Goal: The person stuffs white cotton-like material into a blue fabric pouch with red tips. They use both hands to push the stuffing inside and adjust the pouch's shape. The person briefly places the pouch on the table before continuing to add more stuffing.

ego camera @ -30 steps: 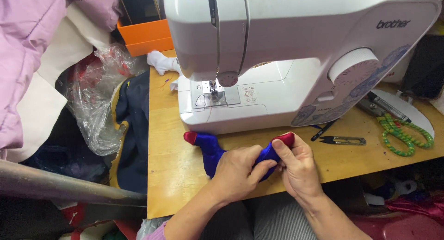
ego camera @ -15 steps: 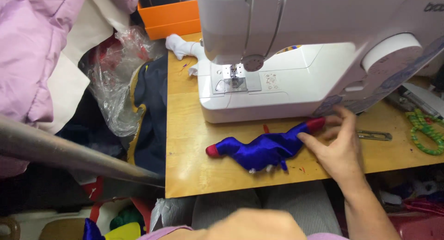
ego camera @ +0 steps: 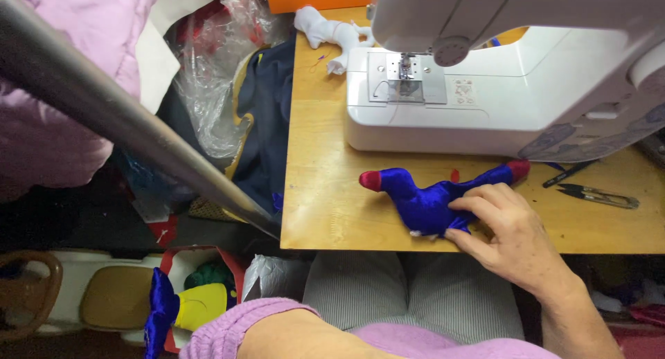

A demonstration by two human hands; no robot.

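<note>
Here the right hand (ego camera: 516,238) rests with fingers (ego camera: 478,207) spread flat, not clenched, on a blue cloth piece (ego camera: 429,196) lying on the desk (ego camera: 325,207) before the sewing machine (ego camera: 499,103). Not yet under the needle, it looks unsewn. The left forearm (ego camera: 291,335) shows; whether that hand grips anything cannot be told.

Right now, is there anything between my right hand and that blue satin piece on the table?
No. The right hand already rests on the blue satin piece, fingers on its right end near the front edge of the wooden table. Nothing lies between them. The left hand itself is out of view.
</note>
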